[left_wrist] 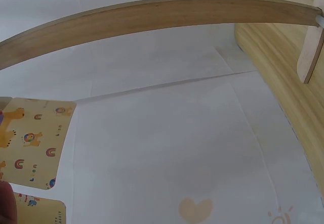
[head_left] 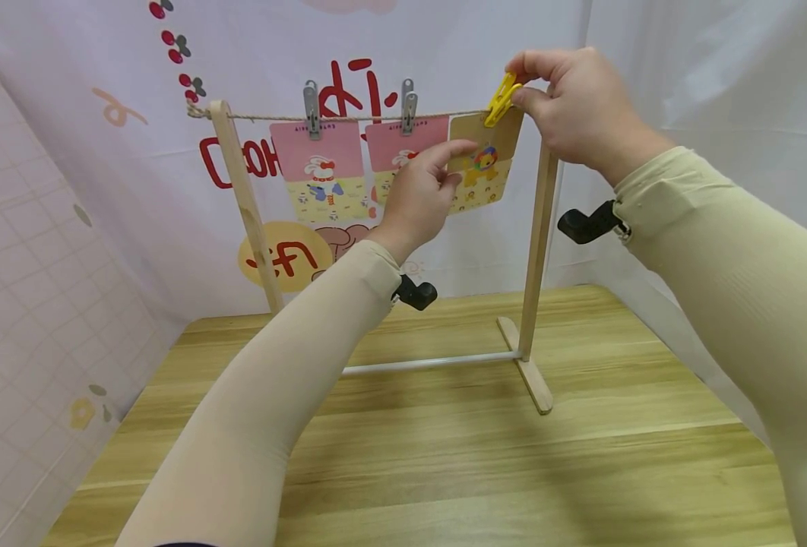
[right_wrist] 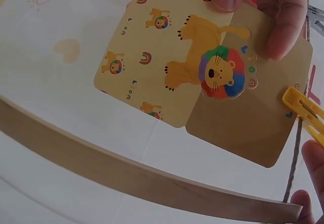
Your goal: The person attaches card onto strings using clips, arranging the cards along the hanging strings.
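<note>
My right hand (head_left: 577, 106) pinches the handles of a yellow clothespin (head_left: 504, 100), whose tip sits at the rope and the top edge of a lion card (head_left: 482, 182). The card is brown above and yellow below, with a rainbow-maned lion. My left hand (head_left: 420, 190) is at the card's left side, index finger extended across its front and thumb apart below. In the right wrist view, the left thumb (right_wrist: 225, 0) lies over the lion card (right_wrist: 217, 72). Two pink-and-yellow rabbit cards (head_left: 324, 182) hang from the rope (head_left: 260, 118) by grey clips (head_left: 311, 110).
A wooden frame, with a left post (head_left: 242, 190) and right post (head_left: 539, 258), holds the rope. Its foot (head_left: 526, 372) and a white crossbar (head_left: 431, 363) stand on the wooden table (head_left: 479, 471). Behind hangs a white printed cloth (head_left: 684, 99).
</note>
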The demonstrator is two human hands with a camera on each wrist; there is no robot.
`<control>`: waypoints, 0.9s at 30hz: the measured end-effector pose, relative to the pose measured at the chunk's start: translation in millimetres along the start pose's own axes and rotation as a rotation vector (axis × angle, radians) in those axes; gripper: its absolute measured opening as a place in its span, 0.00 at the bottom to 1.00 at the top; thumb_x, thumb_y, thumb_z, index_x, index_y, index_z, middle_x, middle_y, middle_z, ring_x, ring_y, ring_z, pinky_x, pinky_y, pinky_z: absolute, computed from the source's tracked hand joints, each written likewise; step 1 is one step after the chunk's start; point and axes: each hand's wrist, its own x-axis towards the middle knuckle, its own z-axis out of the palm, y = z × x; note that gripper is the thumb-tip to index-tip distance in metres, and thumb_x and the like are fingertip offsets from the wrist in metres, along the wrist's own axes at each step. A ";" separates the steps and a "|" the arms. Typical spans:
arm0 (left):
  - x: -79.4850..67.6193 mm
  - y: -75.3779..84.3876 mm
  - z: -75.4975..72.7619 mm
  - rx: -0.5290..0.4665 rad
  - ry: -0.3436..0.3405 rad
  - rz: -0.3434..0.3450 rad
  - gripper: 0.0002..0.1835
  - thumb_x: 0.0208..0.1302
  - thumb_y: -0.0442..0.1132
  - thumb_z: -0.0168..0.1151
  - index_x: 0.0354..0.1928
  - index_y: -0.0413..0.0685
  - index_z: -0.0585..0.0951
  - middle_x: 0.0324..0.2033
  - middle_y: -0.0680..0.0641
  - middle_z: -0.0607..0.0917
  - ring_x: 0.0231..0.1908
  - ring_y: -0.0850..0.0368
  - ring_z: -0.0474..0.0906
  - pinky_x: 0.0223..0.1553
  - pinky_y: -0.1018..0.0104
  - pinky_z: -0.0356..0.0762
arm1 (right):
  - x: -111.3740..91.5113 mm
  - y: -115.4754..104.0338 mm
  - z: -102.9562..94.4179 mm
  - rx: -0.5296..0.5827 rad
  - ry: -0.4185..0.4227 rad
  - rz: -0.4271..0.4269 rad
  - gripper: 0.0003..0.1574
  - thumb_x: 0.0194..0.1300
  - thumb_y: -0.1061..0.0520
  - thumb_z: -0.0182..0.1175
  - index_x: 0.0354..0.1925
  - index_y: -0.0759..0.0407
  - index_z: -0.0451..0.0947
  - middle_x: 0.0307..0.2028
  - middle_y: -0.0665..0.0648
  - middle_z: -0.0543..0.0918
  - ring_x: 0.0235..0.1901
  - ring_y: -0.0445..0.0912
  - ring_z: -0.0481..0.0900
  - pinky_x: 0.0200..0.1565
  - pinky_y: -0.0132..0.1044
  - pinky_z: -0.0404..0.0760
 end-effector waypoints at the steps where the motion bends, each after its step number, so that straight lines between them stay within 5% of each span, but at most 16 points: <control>1: -0.1 -0.3 -0.1 -0.012 0.001 -0.005 0.22 0.80 0.34 0.57 0.70 0.60 0.79 0.64 0.57 0.82 0.30 0.56 0.73 0.30 0.68 0.72 | -0.3 -0.2 0.6 -0.002 0.001 -0.004 0.20 0.82 0.48 0.55 0.65 0.47 0.81 0.58 0.51 0.84 0.25 0.43 0.64 0.23 0.31 0.62; 5: -0.2 -0.7 -0.4 -0.035 -0.005 -0.028 0.22 0.80 0.35 0.57 0.70 0.62 0.78 0.61 0.58 0.82 0.26 0.54 0.69 0.27 0.68 0.69 | -1.7 -0.9 3.2 -0.013 0.011 -0.022 0.23 0.83 0.49 0.52 0.69 0.48 0.78 0.65 0.52 0.82 0.31 0.47 0.66 0.27 0.33 0.64; 7: -0.1 -0.5 -0.5 -0.037 -0.006 -0.034 0.22 0.80 0.35 0.57 0.70 0.62 0.78 0.60 0.58 0.82 0.25 0.54 0.68 0.27 0.67 0.68 | -1.9 -1.2 4.1 0.001 0.017 -0.028 0.23 0.83 0.50 0.51 0.70 0.49 0.78 0.67 0.52 0.82 0.41 0.48 0.74 0.45 0.34 0.73; 9: 0.2 -0.3 -0.6 -0.036 -0.005 -0.036 0.22 0.80 0.35 0.57 0.70 0.62 0.78 0.60 0.57 0.82 0.25 0.55 0.68 0.27 0.68 0.68 | -1.3 -1.1 5.2 0.018 0.025 -0.035 0.23 0.83 0.51 0.51 0.70 0.50 0.78 0.67 0.53 0.82 0.57 0.50 0.76 0.66 0.43 0.66; 11: 0.3 -0.2 -0.7 -0.036 -0.005 -0.035 0.22 0.80 0.35 0.57 0.70 0.61 0.78 0.60 0.57 0.82 0.25 0.55 0.68 0.27 0.68 0.68 | -0.7 -0.9 6.3 0.036 0.034 -0.040 0.23 0.83 0.52 0.52 0.70 0.51 0.78 0.67 0.54 0.82 0.72 0.50 0.68 0.77 0.52 0.48; 12: 0.2 -0.2 -0.7 -0.035 -0.005 -0.034 0.22 0.80 0.35 0.56 0.70 0.61 0.78 0.60 0.57 0.82 0.25 0.55 0.68 0.27 0.68 0.68 | -0.4 -0.5 6.7 0.040 0.037 -0.044 0.23 0.83 0.52 0.52 0.70 0.51 0.78 0.67 0.54 0.82 0.76 0.51 0.64 0.79 0.55 0.40; 27: -2.3 -0.8 1.0 -0.044 -0.002 0.002 0.21 0.80 0.35 0.56 0.70 0.57 0.79 0.64 0.57 0.82 0.25 0.55 0.68 0.27 0.68 0.69 | -4.9 3.8 15.6 0.087 0.080 -0.042 0.29 0.80 0.53 0.58 0.75 0.47 0.73 0.72 0.52 0.78 0.76 0.51 0.58 0.78 0.51 0.36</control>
